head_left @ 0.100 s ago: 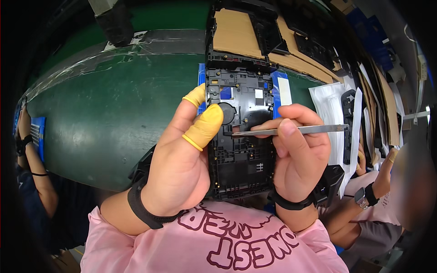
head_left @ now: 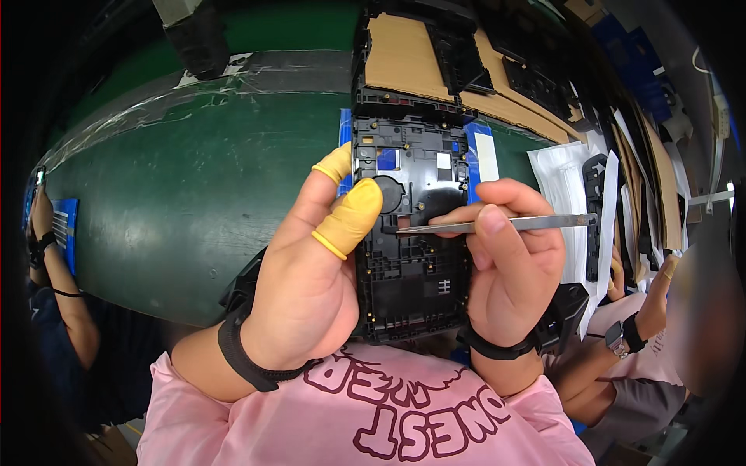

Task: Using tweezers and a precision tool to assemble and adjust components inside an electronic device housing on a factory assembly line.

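A long black plastic housing (head_left: 412, 283) with ribs and small brass inserts lies lengthwise before me. My left hand (head_left: 315, 264), with yellow finger cots on the thumb and a finger, grips its left edge. The thumb tip presses beside a round black disc (head_left: 383, 194) on the housing. In my right hand (head_left: 509, 260) a pair of metal tweezers (head_left: 536, 224) is pinched between thumb and fingers. Their tips touch or hover over the middle of the housing, just below the disc; I cannot tell which. Some right fingers are hidden behind the thumb and tweezers.
Under the housing's far part shows a blue tray or mat (head_left: 476, 147) on the green table (head_left: 179, 194). Cardboard (head_left: 400, 54) with more black housings stands at the back. White wrapping (head_left: 556, 179) lies right. Co-workers' arms show at the left (head_left: 74, 311) and right (head_left: 594, 377).
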`<state>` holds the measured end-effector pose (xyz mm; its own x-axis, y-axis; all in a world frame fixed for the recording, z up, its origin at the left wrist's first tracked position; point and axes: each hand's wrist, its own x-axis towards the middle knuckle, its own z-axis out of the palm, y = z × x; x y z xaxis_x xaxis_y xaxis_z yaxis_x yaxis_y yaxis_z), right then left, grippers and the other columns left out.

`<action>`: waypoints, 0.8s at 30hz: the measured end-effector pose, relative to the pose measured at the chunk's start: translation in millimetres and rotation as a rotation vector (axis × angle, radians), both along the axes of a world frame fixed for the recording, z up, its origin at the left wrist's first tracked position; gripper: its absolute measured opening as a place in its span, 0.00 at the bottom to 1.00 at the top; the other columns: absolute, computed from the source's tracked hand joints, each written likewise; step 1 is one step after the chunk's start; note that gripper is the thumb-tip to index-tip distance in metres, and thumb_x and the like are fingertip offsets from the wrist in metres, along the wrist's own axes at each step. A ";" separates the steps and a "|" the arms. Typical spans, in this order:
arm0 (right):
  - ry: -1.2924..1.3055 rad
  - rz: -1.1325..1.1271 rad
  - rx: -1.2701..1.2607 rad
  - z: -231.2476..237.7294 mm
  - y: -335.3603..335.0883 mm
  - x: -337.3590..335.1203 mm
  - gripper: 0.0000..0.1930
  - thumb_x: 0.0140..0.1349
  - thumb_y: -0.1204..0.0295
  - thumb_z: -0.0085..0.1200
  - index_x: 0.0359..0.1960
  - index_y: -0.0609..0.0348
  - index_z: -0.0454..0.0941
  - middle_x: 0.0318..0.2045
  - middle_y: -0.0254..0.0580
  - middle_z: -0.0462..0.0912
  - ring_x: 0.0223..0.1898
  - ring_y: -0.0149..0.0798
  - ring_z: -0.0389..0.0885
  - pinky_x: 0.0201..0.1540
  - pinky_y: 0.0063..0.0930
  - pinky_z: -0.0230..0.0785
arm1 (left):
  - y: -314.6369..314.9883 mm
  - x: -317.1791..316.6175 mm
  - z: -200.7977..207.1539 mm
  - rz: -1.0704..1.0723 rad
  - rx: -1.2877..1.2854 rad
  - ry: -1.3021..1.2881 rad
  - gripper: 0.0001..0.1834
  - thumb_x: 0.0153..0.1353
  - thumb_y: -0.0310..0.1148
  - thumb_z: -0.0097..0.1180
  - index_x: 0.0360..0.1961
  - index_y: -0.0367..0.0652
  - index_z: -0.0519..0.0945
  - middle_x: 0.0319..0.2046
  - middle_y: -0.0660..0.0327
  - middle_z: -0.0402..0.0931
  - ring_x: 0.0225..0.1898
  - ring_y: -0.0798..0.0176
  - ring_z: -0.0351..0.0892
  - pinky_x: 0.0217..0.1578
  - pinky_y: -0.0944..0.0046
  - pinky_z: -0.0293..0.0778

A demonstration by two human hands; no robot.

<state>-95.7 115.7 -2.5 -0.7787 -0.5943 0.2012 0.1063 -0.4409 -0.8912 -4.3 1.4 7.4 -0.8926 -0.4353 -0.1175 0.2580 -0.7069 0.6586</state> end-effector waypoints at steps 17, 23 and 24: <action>0.031 -0.004 -0.003 1.1 -0.8 -0.2 0.10 0.56 0.79 0.48 0.40 0.72 0.68 0.29 0.51 0.78 0.31 0.36 0.78 0.38 0.25 0.71 | 1.0 1.1 3.0 0.014 0.021 0.004 0.24 0.63 0.34 0.40 0.58 0.40 0.55 0.52 0.58 0.63 0.53 0.64 0.64 0.53 0.63 0.61; 0.020 0.005 -0.019 1.1 -0.4 -0.4 0.10 0.57 0.79 0.48 0.40 0.72 0.68 0.29 0.52 0.78 0.31 0.36 0.78 0.38 0.25 0.71 | 1.1 2.3 3.5 0.012 0.013 -0.003 0.23 0.62 0.34 0.40 0.58 0.40 0.56 0.52 0.58 0.63 0.53 0.63 0.64 0.53 0.62 0.62; 0.020 0.007 -0.021 1.0 -0.5 -0.4 0.10 0.57 0.79 0.48 0.40 0.72 0.68 0.29 0.52 0.78 0.31 0.36 0.78 0.38 0.25 0.71 | 1.1 2.3 3.5 0.012 0.014 -0.003 0.23 0.62 0.34 0.40 0.58 0.40 0.56 0.52 0.58 0.63 0.53 0.63 0.64 0.53 0.62 0.62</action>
